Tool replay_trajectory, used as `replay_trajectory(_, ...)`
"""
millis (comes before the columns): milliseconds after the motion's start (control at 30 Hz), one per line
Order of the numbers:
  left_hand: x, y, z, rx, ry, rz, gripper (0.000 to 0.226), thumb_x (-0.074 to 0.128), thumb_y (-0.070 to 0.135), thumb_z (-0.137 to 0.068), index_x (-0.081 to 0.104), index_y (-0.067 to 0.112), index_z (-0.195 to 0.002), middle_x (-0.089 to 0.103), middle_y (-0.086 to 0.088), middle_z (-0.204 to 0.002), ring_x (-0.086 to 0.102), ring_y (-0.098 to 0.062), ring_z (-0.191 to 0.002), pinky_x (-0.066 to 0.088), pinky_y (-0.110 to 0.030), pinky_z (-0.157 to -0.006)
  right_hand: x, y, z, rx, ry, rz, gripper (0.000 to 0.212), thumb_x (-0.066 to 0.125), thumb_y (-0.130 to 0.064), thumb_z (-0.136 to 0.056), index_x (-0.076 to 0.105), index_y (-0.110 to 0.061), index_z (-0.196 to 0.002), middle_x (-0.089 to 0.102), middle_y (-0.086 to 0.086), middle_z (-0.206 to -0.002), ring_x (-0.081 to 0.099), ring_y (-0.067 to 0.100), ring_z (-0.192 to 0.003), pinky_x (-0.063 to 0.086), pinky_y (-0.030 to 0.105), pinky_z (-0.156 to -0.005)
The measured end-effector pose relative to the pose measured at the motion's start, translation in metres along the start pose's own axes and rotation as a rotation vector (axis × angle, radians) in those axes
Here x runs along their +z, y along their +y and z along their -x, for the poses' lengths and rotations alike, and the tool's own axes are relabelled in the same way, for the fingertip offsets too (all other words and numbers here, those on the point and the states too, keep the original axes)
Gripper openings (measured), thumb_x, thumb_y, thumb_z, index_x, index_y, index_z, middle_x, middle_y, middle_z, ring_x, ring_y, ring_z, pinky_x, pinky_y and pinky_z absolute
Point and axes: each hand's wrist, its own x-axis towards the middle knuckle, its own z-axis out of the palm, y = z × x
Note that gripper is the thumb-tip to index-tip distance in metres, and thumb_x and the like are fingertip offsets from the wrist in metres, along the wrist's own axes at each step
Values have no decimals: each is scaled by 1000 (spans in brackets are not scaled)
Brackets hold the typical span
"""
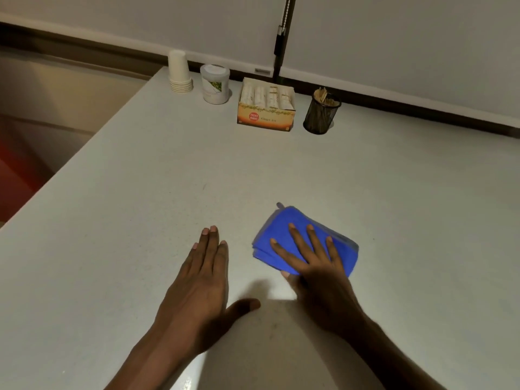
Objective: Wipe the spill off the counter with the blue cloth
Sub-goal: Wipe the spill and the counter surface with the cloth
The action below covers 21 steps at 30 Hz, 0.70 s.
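A folded blue cloth (284, 229) lies flat on the pale counter (394, 206), right of centre. My right hand (315, 266) presses down on it, fingers spread, the palm over its near edge. My left hand (201, 280) rests flat on the bare counter just left of the cloth, fingers together, thumb out, holding nothing. A faint wet sheen (197, 372) shows on the counter near the front edge between my forearms. A small dark speck (204, 187) sits farther back.
Along the back wall stand a stack of paper cups (180, 73), a white lidded tub (215, 84), a cardboard box of sachets (266, 106) and a black mesh holder of wooden sticks (320, 112). The counter's left edge (84, 156) drops off to the floor.
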Motion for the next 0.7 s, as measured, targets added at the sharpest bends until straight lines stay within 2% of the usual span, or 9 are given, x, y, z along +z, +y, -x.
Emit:
replay_trajectory(67,1,-3,-1,0,-5,15,141,-14,104,-59,-22,13,-166,-41,-7,-169,-36,-21,-158,-12,-36,-131,-10,24,1,68,-66,-44,63,38,-45,-108,3,-60,-158,-10,-13,-175,-18,19,-161,-5,57,-130)
replay_trajectory(167,1,-3,-2,-9,-20,-2,138,-7,104,-64,-22,13,-166,-40,-9,-169,-35,-24,-158,-5,-41,-135,-18,44,-33,255,-19,-128,51,29,-53,-110,10,-64,-156,-6,-14,-175,-16,19,-162,-7,57,-129)
replay_trajectory(233,-2,-2,-4,-8,-38,-15,134,15,102,-75,-18,10,-167,-37,-12,-170,-32,-26,-159,-5,-42,-135,-15,37,-66,310,-1,-141,50,30,-54,-110,15,-61,-157,-3,-11,-175,-12,23,-162,-11,57,-128)
replay_trajectory(333,-9,5,-10,6,-43,-54,134,42,92,-82,-10,3,-167,-31,-20,-171,-28,-32,-160,-8,-42,-132,-9,-4,-89,232,-25,-96,53,36,-51,-109,19,-56,-159,-2,-9,-176,-10,27,-163,-12,55,-128)
replay_trajectory(433,-13,6,-21,15,-12,-29,145,25,101,-69,-12,0,-166,-30,-24,-171,-29,-35,-159,-13,-39,-127,-2,-42,-61,102,-25,-46,56,32,-50,-108,14,-53,-161,-5,-6,-176,-14,29,-162,-10,56,-128)
replay_trajectory(500,-14,3,-29,29,-14,-10,155,3,107,-54,-17,1,-165,-33,-23,-170,-31,-34,-158,-15,-38,-126,0,-38,-30,71,38,-43,59,35,-47,-106,17,-51,-162,4,-5,-176,-6,28,-163,-6,56,-129)
replay_trajectory(533,-14,2,-32,47,-23,-15,155,1,107,-54,-19,1,-164,-34,-23,-169,-32,-34,-158,-16,-38,-127,-1,-24,-20,93,26,-22,60,35,-47,-105,14,-53,-161,3,-5,-176,-6,28,-163,-4,57,-129)
replay_trajectory(600,-14,-1,-34,78,-32,-20,148,18,104,-66,-18,1,-165,-35,-22,-169,-32,-34,-158,-15,-40,-128,-8,17,-13,226,-45,-11,58,27,-52,-105,8,-57,-160,-5,-7,-176,-10,27,-163,-3,60,-129)
replay_trajectory(700,-12,-1,-32,92,-33,-17,140,37,98,-79,-19,3,-165,-37,-19,-168,-33,-32,-158,-12,-41,-131,-26,71,-36,489,-12,-119,52,25,-57,-108,17,-55,-160,0,-7,-176,-7,26,-163,-5,60,-128)
